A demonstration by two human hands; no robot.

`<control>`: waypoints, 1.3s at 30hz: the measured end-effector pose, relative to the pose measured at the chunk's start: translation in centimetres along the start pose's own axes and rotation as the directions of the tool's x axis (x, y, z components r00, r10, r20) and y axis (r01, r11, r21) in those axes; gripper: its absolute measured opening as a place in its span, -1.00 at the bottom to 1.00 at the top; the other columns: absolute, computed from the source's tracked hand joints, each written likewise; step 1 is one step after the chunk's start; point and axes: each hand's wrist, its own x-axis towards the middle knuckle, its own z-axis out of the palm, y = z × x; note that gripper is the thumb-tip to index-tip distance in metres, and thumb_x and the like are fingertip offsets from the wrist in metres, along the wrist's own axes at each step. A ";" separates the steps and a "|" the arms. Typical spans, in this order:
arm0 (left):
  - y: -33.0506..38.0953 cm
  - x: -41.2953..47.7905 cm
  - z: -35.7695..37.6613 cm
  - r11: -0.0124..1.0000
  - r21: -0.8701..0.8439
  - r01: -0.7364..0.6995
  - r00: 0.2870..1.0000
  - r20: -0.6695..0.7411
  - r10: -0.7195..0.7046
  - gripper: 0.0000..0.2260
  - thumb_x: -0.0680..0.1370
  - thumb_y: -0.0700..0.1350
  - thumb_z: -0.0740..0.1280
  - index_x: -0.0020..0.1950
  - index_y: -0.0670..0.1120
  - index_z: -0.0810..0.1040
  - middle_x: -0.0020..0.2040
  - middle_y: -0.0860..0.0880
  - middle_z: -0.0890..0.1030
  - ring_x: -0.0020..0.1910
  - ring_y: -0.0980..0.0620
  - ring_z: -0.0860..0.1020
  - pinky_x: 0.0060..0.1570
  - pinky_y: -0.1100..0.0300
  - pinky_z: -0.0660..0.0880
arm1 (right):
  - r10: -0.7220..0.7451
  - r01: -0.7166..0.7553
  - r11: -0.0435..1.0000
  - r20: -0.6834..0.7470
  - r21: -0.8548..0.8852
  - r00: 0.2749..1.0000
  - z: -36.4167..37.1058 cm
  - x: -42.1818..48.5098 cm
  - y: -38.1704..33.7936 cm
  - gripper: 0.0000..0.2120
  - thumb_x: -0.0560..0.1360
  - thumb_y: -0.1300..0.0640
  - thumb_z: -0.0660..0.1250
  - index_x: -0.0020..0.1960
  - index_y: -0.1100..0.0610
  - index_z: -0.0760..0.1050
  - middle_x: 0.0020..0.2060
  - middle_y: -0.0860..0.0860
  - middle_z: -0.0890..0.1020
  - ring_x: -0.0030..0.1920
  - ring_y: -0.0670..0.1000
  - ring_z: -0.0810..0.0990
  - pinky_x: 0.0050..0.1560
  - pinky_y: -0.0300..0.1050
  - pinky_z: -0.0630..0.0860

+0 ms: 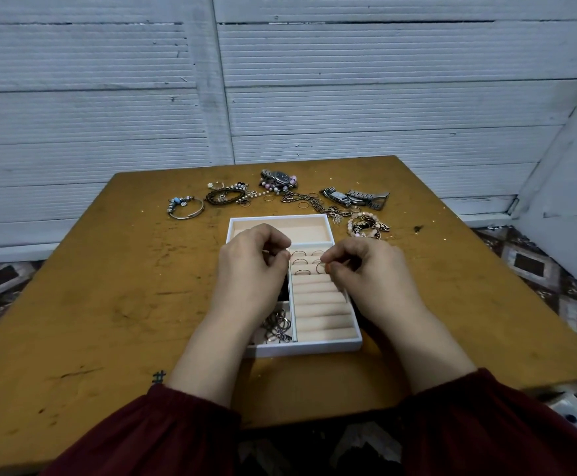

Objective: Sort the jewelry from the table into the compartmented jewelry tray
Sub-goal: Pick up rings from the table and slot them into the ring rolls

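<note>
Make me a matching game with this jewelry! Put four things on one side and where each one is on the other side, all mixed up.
Things
1. bangle with a blue bead
2. pink bead bracelet
3. metal hoops
4. thin ring

Places
A. pinched by the right hand over the ring rolls
B. in the near left compartment of the tray
C. on the table, by the tray's far right corner
D. on the table, leftmost of the loose jewelry

Pairs: 1-D, 2-C, 3-B, 4-A
</note>
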 end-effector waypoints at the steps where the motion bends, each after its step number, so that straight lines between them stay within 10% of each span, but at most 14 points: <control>1: 0.0 0.0 0.0 1.000 -0.024 0.012 1.000 -0.003 -0.012 -0.86 0.48 -0.23 0.38 -0.15 0.04 0.58 -0.24 0.09 0.61 -0.27 0.12 0.57 -0.22 0.25 0.51 | -0.001 0.001 1.000 0.008 -0.001 1.000 -0.1 0.0 0.0 -0.80 0.43 0.24 0.40 -0.23 -0.06 0.59 -0.43 -0.17 0.58 -0.39 -0.20 0.52 -0.36 -0.48 0.36; 39: -0.2 0.1 0.1 0.997 -0.078 0.014 0.997 -0.073 -0.020 -0.89 0.51 -0.08 0.37 -0.23 0.04 0.56 -0.30 0.14 0.58 -0.27 0.18 0.53 -0.25 0.22 0.42 | -0.065 0.071 0.986 0.045 -0.152 0.997 0.1 0.0 0.5 -0.82 0.40 0.21 0.37 -0.15 -0.04 0.67 -0.20 -0.08 0.61 -0.22 -0.06 0.54 -0.14 -0.04 0.54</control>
